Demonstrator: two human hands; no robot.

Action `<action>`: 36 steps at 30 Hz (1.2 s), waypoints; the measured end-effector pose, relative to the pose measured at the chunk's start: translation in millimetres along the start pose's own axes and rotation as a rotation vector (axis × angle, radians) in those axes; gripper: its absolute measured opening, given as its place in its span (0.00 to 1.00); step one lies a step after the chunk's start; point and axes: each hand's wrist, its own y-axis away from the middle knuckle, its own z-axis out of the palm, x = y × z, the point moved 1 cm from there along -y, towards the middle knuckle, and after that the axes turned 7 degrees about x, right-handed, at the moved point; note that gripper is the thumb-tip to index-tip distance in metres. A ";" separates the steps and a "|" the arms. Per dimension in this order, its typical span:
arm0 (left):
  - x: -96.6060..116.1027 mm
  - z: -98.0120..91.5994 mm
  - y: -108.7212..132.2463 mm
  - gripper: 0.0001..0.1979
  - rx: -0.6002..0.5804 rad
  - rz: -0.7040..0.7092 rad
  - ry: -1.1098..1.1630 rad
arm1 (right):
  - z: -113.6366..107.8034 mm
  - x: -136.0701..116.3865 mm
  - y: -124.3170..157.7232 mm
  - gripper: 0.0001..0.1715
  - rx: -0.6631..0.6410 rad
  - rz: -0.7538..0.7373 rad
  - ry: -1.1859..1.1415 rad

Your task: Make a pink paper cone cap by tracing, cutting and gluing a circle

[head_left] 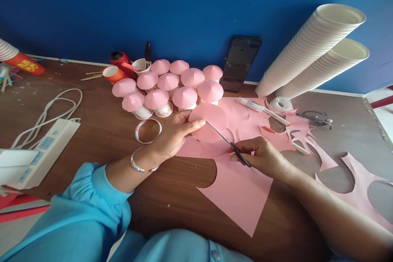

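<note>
Pink paper in the shape of a round disc (211, 110) is held over more pink paper near the middle of a brown wooden table (172, 204). A person in blue sleeves is seen from their own viewpoint, both forearms reaching forward.

The left hand (172, 137) pinches the disc at its left edge, thumb on top and fingers mostly hidden behind it. This grip seems meant to steady the thin paper while leaving most of its surface uncovered. The right hand (260, 153) is curled around the black handles of a pair of scissors (236, 150), whose blades point across the disc, the tips just beside the left thumb. Whether the blades are parted is too fine to see.

Below the hands lies a pink sheet (242, 196) with a curved bite out of its edge; curved offcuts (353, 180) lie to the right, probably out of the way.

Behind the left hand, eleven pink paper cones (193, 77) are clustered close together, the front ones visibly topping printed paper cups (163, 109), perhaps grouped to save space. A phone (241, 63) leans upright against a blue wall (184, 8), likely so its screen can be read. Two tall stacks of white cups (310, 47) stand to its right.
</note>
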 end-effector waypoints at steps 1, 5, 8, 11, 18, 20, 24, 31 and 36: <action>0.7 0.0 -0.3 0.12 -0.001 0.003 0.004 | -0.6 0.5 -0.1 0.30 0.012 -0.014 0.029; 4.7 -3.4 -2.7 0.13 0.055 0.033 0.013 | -1.3 4.5 -0.1 0.22 0.091 -0.076 0.201; 6.3 -7.6 -4.9 0.14 0.136 0.064 0.005 | 2.3 7.9 1.8 0.16 0.180 -0.175 0.442; 5.5 -9.1 -6.1 0.15 0.166 0.079 -0.006 | 8.1 6.6 8.0 0.06 0.271 -0.397 0.720; -0.1 -2.3 -3.8 0.14 0.117 0.072 0.024 | 16.9 -12.3 29.8 0.07 0.323 -0.662 1.070; -1.8 0.3 -2.2 0.15 0.107 0.071 0.035 | 18.6 -17.5 33.1 0.10 0.348 -0.691 1.124; -5.1 5.2 1.7 0.14 0.065 0.059 0.060 | 16.6 -23.4 36.9 0.11 0.275 -0.631 1.174; -12.6 16.5 9.3 0.14 0.070 0.071 0.184 | 5.0 -25.0 39.4 0.15 0.141 -0.503 1.161; -19.4 26.0 15.4 0.14 0.108 0.062 0.227 | -0.9 -26.5 35.0 0.15 0.064 -0.525 1.146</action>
